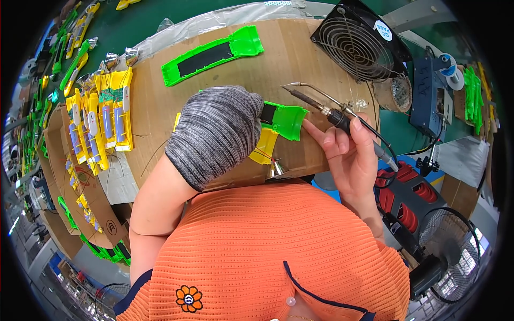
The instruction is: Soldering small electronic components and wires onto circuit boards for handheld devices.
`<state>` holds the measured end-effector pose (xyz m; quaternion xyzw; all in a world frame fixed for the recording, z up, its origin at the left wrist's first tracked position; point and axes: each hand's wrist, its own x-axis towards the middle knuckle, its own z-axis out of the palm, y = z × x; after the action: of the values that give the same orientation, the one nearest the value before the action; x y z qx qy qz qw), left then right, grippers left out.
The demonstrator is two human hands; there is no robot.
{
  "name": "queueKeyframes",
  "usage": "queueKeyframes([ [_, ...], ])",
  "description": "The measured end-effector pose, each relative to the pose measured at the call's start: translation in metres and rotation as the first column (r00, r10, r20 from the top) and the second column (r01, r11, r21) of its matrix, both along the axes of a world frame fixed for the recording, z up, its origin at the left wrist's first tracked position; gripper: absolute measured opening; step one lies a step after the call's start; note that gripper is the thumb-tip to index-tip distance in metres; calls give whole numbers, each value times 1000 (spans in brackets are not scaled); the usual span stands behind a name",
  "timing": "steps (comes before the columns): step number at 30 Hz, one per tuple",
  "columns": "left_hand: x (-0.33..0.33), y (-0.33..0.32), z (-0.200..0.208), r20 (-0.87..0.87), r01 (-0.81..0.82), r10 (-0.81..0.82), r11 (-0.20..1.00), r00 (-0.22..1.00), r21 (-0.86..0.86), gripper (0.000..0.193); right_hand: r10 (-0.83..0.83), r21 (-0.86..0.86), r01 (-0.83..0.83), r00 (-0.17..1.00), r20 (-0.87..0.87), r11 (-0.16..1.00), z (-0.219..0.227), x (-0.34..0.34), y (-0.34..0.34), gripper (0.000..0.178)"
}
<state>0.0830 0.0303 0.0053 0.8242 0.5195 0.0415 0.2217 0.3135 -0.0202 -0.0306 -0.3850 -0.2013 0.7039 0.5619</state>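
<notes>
My left hand (217, 134), in a grey striped knit glove, is curled over a bright green plastic casing (289, 123) with a black panel, its fingertips mostly hidden. Partly beneath that casing lies a yellow plastic housing (264, 146); a small silver lamp reflector (276, 169) with thin wires sits at its near end. A soldering iron (338, 119) with a thin metal guide tube is gripped in my bare right hand (352, 155). The iron's tip points left, above the cardboard and apart from the casing. My right index finger extends close to the casing's right end.
Another green casing (203, 58) lies farther back on the cardboard sheet (300, 53). Several yellow housings with batteries (115, 115) stand at left beside a cardboard box (64, 176). A black fan (356, 45), a blue device (428, 96) and a solder spool (454, 77) are at right.
</notes>
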Motion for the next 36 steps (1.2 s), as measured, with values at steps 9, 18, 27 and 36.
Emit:
queueKeyframes([
  [9, -9, 5, -1, 36, -133, 132, 991, 991, 32, 10, 55, 87, -47, 994, -97, 995, -10, -12, 25, 10],
  [18, -21, 12, -2, -61, -238, 237, 971, 970, -14, 13, 131, 104, -123, 988, -81, 987, -14, -22, 47, 11],
  [27, -16, 5, 0, -65, -232, 237, 970, 969, 72, 13, 78, 107, -73, 996, -45, 992, -11, -13, 26, 11],
  [36, -32, -32, 18, 157, -143, 91, 919, 983, 367, 14, 58, 185, -55, 998, -15, 981, -14, -14, 24, 11],
])
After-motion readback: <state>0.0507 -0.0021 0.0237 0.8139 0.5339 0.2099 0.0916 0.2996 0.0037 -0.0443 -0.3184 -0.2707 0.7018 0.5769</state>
